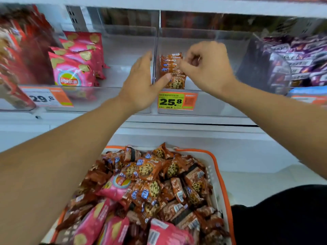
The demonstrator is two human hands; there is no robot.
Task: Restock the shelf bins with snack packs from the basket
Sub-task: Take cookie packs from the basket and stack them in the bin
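Foil cookie packs (173, 71): light, crinkly, slippery; you pinch edges.
Left hand (141, 87): fingers straight, steadying stack.
Right hand (207, 68): curled, pinching top pack.

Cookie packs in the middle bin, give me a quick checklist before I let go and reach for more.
1. Cookie packs standing in a row against the bin's left wall: ok.
2. Left hand steadying them, thumb on the front pack: ok.
3. Right hand empty: cannot tell; fingers curl at the top of the row.
4. Room left in the bin: ok, its right side is bare.
5. Price tag matches the packs: cannot tell, print too small.
6. More cookie packs in the basket: ok, mixed with pink packs.
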